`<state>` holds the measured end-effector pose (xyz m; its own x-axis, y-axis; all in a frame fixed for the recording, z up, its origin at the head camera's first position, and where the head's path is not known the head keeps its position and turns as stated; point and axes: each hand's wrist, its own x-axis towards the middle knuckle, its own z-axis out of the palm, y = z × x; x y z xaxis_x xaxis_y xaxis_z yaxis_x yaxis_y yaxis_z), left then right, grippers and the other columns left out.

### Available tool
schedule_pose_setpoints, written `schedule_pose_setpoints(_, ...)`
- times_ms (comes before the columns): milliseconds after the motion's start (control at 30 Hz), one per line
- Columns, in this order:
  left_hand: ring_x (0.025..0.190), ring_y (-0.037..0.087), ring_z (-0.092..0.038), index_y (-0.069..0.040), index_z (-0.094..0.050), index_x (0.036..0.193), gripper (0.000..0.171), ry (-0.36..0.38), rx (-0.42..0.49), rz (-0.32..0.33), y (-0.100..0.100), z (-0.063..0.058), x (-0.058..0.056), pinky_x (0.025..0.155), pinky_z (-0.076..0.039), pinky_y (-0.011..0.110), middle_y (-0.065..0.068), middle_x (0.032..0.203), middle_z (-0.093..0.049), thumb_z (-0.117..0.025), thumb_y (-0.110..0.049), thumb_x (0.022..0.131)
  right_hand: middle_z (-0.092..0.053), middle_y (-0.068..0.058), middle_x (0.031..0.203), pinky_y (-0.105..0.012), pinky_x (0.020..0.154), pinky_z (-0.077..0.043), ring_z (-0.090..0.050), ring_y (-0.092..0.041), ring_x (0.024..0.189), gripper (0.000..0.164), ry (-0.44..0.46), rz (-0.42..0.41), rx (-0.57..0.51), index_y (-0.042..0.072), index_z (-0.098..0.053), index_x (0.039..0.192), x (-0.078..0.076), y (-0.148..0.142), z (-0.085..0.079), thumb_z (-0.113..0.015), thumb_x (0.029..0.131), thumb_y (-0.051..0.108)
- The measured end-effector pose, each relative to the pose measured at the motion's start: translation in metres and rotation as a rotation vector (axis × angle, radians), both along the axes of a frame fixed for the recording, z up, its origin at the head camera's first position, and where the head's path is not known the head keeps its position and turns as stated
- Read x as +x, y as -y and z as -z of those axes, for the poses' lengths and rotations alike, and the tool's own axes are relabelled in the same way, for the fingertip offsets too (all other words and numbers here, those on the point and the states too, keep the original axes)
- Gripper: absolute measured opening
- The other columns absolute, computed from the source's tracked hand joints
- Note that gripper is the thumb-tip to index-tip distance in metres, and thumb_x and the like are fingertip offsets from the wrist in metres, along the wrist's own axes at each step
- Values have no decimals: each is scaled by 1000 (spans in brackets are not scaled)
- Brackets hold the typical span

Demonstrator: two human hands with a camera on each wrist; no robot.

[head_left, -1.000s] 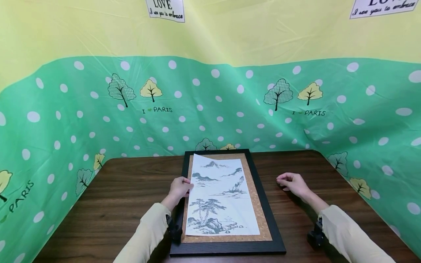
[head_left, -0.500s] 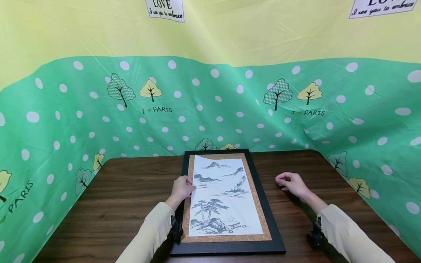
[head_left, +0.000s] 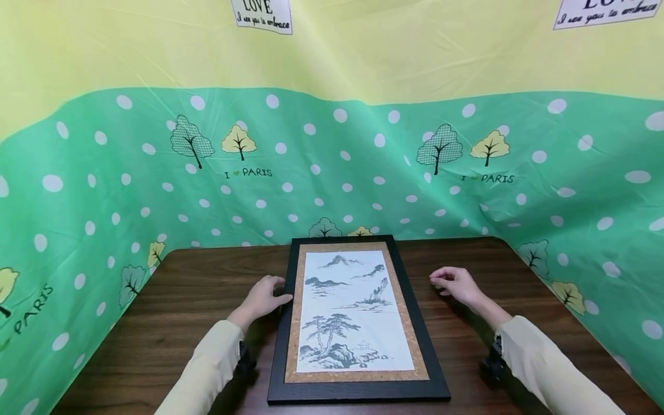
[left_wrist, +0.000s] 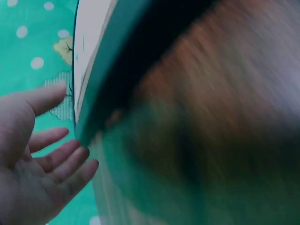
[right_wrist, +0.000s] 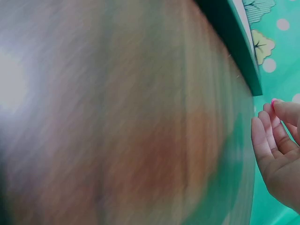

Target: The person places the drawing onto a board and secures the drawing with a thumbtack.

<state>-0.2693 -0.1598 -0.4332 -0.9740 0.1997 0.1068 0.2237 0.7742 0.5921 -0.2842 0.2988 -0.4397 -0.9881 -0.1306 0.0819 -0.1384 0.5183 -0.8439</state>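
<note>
Far left: dark wood bench (head_left: 171, 294), then a cream left sleeve (head_left: 199, 366) with a black wrist device (head_left: 244, 360). Left hand (head_left: 261, 298) is beside the left edge of a black frame (head_left: 358, 392), fingers spread and relaxed, holding nothing; thumb tip at the edge, can't tell if touching. Frame lies on the bench, mid-view, long side running away from the person. Inside it, cork board (head_left: 358, 376); on the cork, white paper (head_left: 353, 297) with a grey mountain-and-tree landscape, lying flat, cork margin showing all round. Right of the frame, clear of it: right hand (head_left: 459, 283), thumb and fingertips together, pinching a small pink thing (right_wrist: 273, 101), too small to name. Hands well apart. Far right: cream right sleeve (head_left: 550, 360). Green-and-yellow printed cloth (head_left: 311, 138) behind the bench.
</note>
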Motion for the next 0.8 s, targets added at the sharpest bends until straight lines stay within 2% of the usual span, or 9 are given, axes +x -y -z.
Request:
schedule_pose_setpoints(133, 101, 31, -56, 7, -54, 118, 53, 32, -22, 62, 11, 7, 6, 83, -46, 43, 19, 112, -57, -72, -22, 78, -60, -20, 95, -31, 66, -53, -58, -24, 83, 26, -12, -14, 3, -11, -58, 104, -6, 9, -3, -55, 91, 11)
schedule_pose_setpoints(300, 97, 27, -56, 5, -58, 115, 51, 52, -11, 99, 12, 9, 13, 83, -46, 42, 15, 107, -60, -74, -22, 75, -60, -19, 95, -33, 68, -52, -57, -25, 83, 24, -13, -21, 6, -10, -59, 105, -15, 24, -5, -54, 91, 10)
schedule_pose_setpoints(433, 96, 25, -56, 2, -59, 114, 48, 63, 9, 89, 10, 8, 15, 83, -46, 42, 13, 105, -61, -75, -20, 75, -60, -17, 94, -33, 67, -52, -58, -22, 80, 22, -11, -37, 4, -8, -61, 103, -22, 39, -6, -55, 90, 9)
schedule_pose_setpoints(800, 98, 25, -56, 2, -59, 114, 49, 85, 29, 63, 10, 10, 14, 84, -45, 42, 12, 105, -61, -75, -20, 74, -61, -23, 94, -36, 69, -52, -57, -28, 83, 24, 31, -121, -50, -11, -58, 104, -42, 81, -17, -55, 90, 8)
